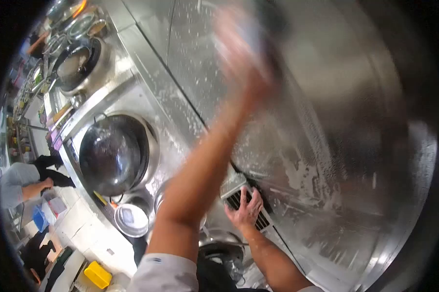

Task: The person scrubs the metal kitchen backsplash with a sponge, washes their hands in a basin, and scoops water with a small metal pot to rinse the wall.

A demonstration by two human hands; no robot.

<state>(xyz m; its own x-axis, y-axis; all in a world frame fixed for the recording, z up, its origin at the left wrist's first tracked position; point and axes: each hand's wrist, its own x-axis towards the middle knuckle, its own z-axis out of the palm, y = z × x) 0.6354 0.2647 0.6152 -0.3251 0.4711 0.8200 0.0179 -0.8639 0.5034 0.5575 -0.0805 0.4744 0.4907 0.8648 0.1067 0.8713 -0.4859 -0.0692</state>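
Note:
My left hand is stretched far up against the shiny steel panel and smeared by motion. Its fingers seem closed over a blurred pale and dark thing, whose kind I cannot make out. White suds and wet streaks cover the panel around and below it. With fingers spread, my right hand rests on a slotted metal grille near the panel's lower edge, holding nothing. A large dark wok sits on the steel stove top, left of my left forearm.
Another wok stands farther along the range, near several bowls and strainers. A round metal pot is beside the stove's front edge. A person in a grey top stands at the left. A yellow container is at the lower left.

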